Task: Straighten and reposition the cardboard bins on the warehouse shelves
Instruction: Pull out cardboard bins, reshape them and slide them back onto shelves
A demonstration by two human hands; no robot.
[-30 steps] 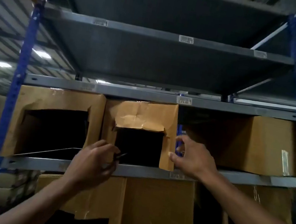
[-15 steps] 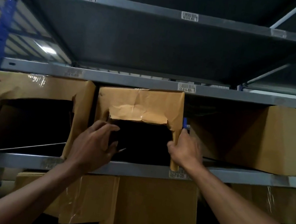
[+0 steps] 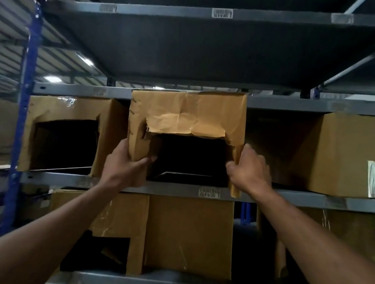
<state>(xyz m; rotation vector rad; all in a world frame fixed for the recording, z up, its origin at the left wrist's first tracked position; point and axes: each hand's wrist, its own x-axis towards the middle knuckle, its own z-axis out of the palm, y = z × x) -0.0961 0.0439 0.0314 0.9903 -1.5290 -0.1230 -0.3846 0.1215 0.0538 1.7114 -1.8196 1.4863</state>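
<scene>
1. Middle bin: brown cardboard, big hole cut in its front, crumpled flap hanging over the top of the hole. Sits near the middle of the shelf, pulled forward over the shelf's front edge, top corner up in front of the beam above.
2. Left hand: gripping the bin's lower left corner, thumb curled into the hole, the other fingers hidden behind the side wall.
3. Right hand: gripping the thin strip of card at the right edge of the hole, fingers curled round it.
4. Left bin: same brown card, also with a cut hole, standing at the left end of the same shelf, just beside the middle bin and further back.
5. Closed box: standing at the right end of the shelf, well apart from the middle bin, a strip of shiny tape on its front.
6. Dark gap between the middle bin and the closed box.
7. Lower boxes: standing on the shelf below, under the middle bin, one with a small hole in front.
8. Blue posts: holding up the shelves at the left and right sides.
</scene>
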